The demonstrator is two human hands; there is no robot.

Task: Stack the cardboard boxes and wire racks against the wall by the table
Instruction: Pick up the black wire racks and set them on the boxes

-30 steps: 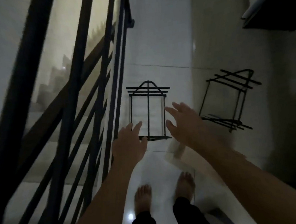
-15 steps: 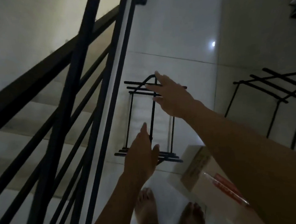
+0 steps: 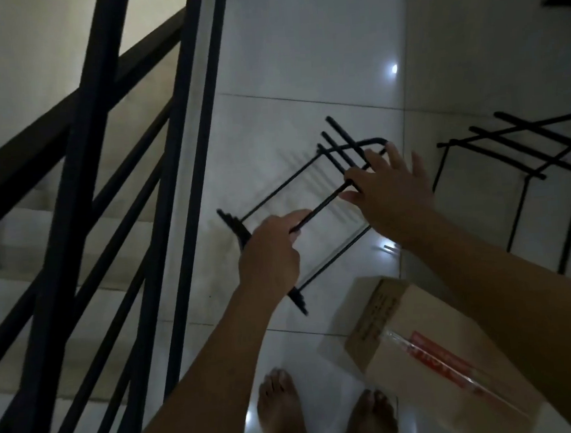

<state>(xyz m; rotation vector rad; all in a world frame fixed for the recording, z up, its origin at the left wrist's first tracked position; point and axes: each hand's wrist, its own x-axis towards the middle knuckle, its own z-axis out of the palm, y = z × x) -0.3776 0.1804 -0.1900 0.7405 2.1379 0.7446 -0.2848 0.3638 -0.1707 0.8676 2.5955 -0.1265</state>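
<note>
Left grip (image 3: 269,251): fingers curled round a rod of the black wire rack (image 3: 285,189), frame centre. Right grip (image 3: 390,192): fingers spread, touching the rack's upper end. Second wire rack (image 3: 523,152): right edge. Cardboard box (image 3: 432,351): lower right, on the floor.

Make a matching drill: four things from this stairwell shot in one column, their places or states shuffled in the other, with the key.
1. left hand
2. right hand
3. box
4. second rack

a. by the wall, untouched
b. gripping a bar of the near rack
c. on the floor by the feet
d. fingers spread at the near rack's top

1-b, 2-d, 3-c, 4-a
</note>
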